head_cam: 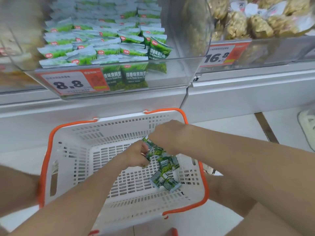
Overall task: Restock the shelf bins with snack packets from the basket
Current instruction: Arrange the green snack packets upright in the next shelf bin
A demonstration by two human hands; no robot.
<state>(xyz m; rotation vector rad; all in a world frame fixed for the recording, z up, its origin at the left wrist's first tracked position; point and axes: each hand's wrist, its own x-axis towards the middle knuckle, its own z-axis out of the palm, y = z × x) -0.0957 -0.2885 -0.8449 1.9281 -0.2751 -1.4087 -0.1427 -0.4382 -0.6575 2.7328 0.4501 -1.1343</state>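
Note:
A white plastic basket (81, 150) with orange handles sits on the floor below the shelf. Both hands reach into it. My left hand (136, 155) and my right hand (167, 135) are closed together on a bunch of green snack packets (156, 149). Loose green packets (167, 174) lie on the basket's floor just below the hands. Above, a clear shelf bin (172, 72) with an 8.8 price tag holds several stacked packets of the same green pea snack (105, 41).
To the right a second clear bin (272, 51), tagged 16.8, holds bags of pale puffed snacks. A white shelf ledge (238, 89) juts out between bins and basket. My knees flank the basket on the tiled floor.

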